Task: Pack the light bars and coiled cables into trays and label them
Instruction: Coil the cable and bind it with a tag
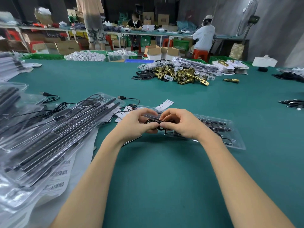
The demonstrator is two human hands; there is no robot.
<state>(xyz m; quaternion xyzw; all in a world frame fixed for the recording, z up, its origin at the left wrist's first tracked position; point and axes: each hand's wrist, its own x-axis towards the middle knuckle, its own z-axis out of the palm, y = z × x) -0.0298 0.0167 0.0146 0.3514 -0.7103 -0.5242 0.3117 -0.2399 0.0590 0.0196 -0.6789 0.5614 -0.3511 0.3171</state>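
Head view: left hand (137, 123) and right hand (181, 123) meeting above the middle of the green bench (164, 178), fingers of both curled in and pinching a small black coiled cable (156, 124) between them, likely to keep the loops tight and gathered before seating it. Directly beneath and behind the hands, an open clear plastic tray (236, 142) lying lengthwise towards the right edge, black light bars (213, 123) already resting in its grooves, another cable loop showing at its near right end. Cable held just over the tray's left end, not yet set down. Near the left edge, a heaped stack of filled trays (54, 129) with loose USB leads (130, 98) and barcode labels (57, 180) at the near left corner. Brass latch parts (181, 74) piled well apart towards the far edge
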